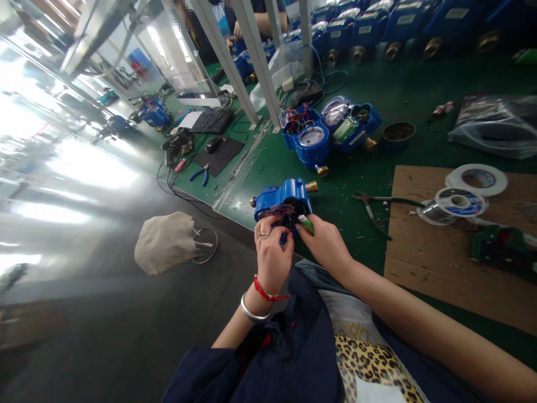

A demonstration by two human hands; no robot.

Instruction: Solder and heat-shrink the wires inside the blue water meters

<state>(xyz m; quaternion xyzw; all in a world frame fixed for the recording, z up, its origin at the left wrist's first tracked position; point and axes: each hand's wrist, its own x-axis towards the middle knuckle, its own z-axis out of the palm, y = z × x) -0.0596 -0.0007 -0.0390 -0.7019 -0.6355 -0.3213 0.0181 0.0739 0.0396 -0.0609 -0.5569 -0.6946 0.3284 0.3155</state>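
A blue water meter [282,197] with brass ends and loose coloured wires is held at the near edge of the green table [419,89]. My left hand [272,254], wearing a ring, a red string and a silver bangle, is closed around the meter's underside and wires. My right hand [324,242] is closed on a small green part [306,224] at the meter's right side. Both hands touch the meter.
Two opened blue meters [308,140] [350,126] lie further back, with a small dark bowl [397,133] beside them. Pliers [373,207], solder and tape reels [459,201] sit on a cardboard sheet [423,263] to the right. A cloth bag [165,242] lies on the floor. Another person's hand [237,31] works at the far end.
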